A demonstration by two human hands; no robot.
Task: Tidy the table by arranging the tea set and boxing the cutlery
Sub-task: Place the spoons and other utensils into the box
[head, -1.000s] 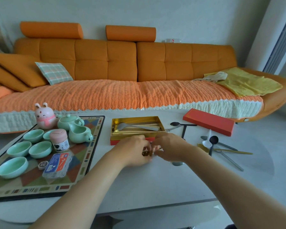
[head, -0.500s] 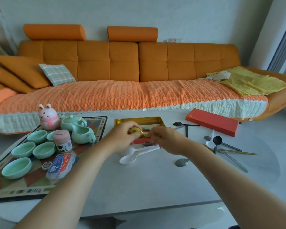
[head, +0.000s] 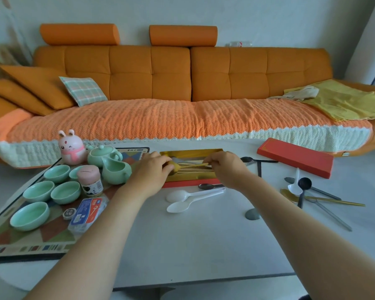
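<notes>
A gold-lined cutlery box (head: 192, 153) with a red base sits at the table's middle back. Both hands hold a gold spoon (head: 183, 166) over it: my left hand (head: 152, 173) grips the bowl end, my right hand (head: 224, 166) pinches the handle. Inside the box lie chopsticks and a silver piece. Two white plastic spoons (head: 182, 201) and a small dark spoon (head: 206, 186) lie in front of the box. The red lid (head: 294, 157) lies to the right. A mint teapot (head: 102, 155), pitcher (head: 115, 172) and several cups (head: 38, 191) stand on the patterned mat (head: 30, 245).
More loose spoons, black, silver, gold and white (head: 305, 192), lie at the right. A grey pebble-like piece (head: 252, 214) lies near my right forearm. A pink rabbit figure (head: 70, 148), a pink jar (head: 89, 180) and a toothpick box (head: 87, 214) share the mat. An orange sofa (head: 182, 83) runs behind.
Both hands lifted the gold spoon from the table in front of the box and carried it back over the box. The white spoons they covered now show.
</notes>
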